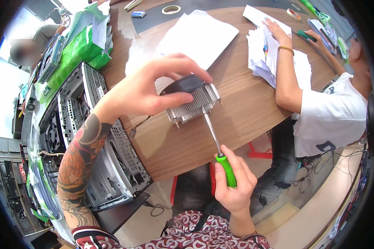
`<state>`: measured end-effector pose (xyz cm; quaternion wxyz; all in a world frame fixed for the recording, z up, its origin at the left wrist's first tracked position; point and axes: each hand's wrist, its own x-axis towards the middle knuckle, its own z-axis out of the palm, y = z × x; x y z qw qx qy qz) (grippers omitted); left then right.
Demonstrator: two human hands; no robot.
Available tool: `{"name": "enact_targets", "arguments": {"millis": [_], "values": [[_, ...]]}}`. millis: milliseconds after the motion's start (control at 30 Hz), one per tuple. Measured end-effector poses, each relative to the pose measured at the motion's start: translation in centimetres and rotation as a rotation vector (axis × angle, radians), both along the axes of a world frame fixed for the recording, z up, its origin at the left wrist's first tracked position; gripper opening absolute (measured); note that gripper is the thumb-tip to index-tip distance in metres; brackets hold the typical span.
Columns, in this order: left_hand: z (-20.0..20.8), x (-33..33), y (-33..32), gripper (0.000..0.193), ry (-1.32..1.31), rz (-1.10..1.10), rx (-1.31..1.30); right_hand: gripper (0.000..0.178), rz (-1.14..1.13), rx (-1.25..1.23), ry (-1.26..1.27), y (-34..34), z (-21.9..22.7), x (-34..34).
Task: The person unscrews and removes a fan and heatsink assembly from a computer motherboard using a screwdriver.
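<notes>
Heatsink (pixel 203 98): silver, close-set fins (pixel 189 110), dark top (pixel 188 84), pins (pixel 177 123) beneath

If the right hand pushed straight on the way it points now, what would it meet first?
Ahead of the right hand, its green-handled metal screwdriver would likely meet the silver finned metal heatsink first; whether the tip touches it now is unclear.

The cooler (pixel 203 99) is ridged metal; the screwdriver (pixel 227 169) at its five o'clock, smooth plastic and shiny metal; the counter (pixel 247 108), wood-grained.
</notes>
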<state>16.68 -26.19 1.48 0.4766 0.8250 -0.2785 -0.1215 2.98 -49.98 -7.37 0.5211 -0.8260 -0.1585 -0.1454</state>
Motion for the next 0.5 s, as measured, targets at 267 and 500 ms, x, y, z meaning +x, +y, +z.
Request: {"name": "enact_targets", "arguments": {"millis": [267,500], "values": [[-0.5,-0.2,-0.6,0.019,-0.402,-0.051,0.125,0.04,-0.017,0.07,0.073,-0.2,0.4,0.0],[-0.4,-0.1,-0.5,0.015,-0.414,-0.046,0.126,0.062,-0.004,0.485,0.433,-1.0,2.0,-0.7]]}}
